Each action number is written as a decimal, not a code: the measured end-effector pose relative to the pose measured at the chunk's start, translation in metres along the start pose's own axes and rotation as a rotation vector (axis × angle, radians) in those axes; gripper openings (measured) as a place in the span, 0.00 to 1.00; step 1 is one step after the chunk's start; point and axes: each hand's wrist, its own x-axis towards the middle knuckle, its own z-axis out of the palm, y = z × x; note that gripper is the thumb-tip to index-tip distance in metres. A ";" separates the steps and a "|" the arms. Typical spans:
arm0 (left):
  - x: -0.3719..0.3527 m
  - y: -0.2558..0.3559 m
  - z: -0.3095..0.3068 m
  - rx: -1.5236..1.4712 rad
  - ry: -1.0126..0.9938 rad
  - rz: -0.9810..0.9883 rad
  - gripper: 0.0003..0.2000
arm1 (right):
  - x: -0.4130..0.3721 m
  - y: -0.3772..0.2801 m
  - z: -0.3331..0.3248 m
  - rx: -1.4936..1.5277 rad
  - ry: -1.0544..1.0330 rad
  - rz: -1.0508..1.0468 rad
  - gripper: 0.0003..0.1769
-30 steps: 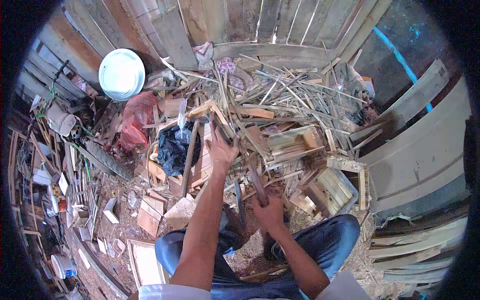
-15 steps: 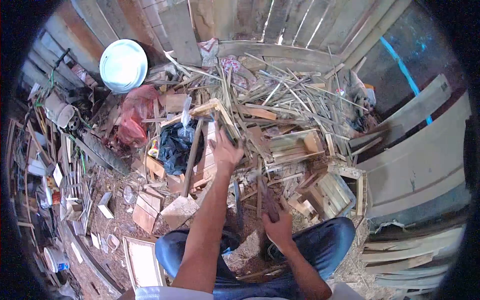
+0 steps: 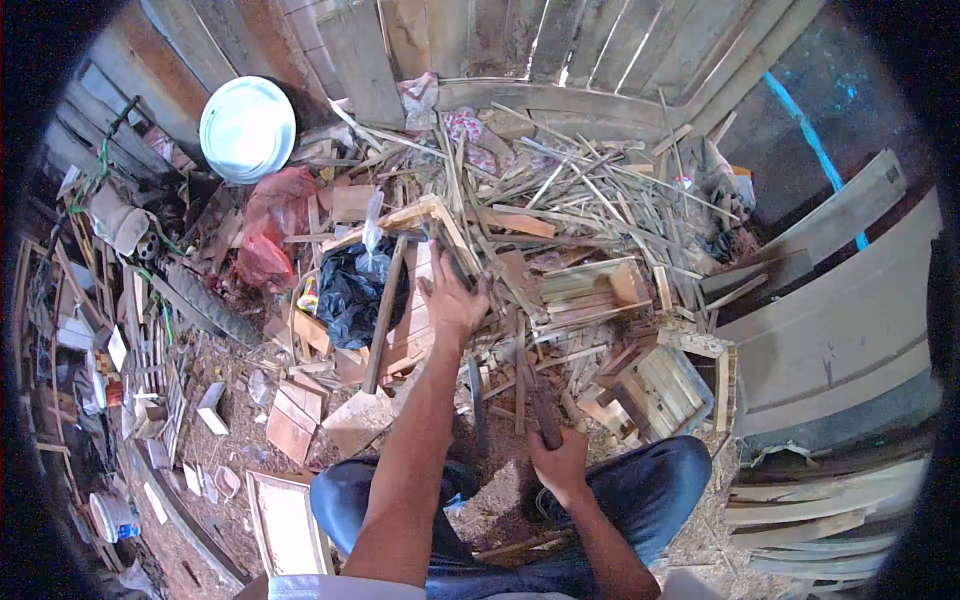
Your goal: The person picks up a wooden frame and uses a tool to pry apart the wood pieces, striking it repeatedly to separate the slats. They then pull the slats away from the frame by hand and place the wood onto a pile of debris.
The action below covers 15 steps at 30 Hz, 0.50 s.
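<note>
My left hand [image 3: 455,308] reaches forward with its fingers stretched out over the inner side of an angled wooden frame [image 3: 450,228]. Beside its thumb side, light boards [image 3: 412,318] lie flat, and a brown stick [image 3: 385,315] leans across them. Closer to my knees, my right hand [image 3: 560,465] is wrapped round the lower end of a long, dark brown tool [image 3: 543,410]. The tool points away from me toward the scraps; its far end blends into the wood behind it. A black plastic bag [image 3: 350,300] bulges to the left of the stick.
Thin wood strips [image 3: 600,195] pile up along the plank wall [image 3: 480,40]. Slatted wooden boxes [image 3: 590,290] sit at the right. A white round lid [image 3: 247,130] and a red bag [image 3: 270,230] are at the back left. Long boards [image 3: 830,500] lie at the right.
My right hand and the dark tool have shifted very slightly. My left hand stays in nearly the same spot on the frame.
</note>
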 end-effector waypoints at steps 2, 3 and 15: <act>0.003 -0.006 0.008 0.027 0.001 0.002 0.45 | 0.003 -0.001 0.004 0.016 -0.055 0.164 0.16; 0.004 -0.008 0.014 0.045 0.004 0.003 0.45 | 0.022 0.003 0.018 -0.101 -0.060 0.196 0.16; 0.000 -0.004 0.001 -0.007 0.033 0.004 0.44 | -0.012 -0.024 -0.023 -0.172 -0.193 0.289 0.18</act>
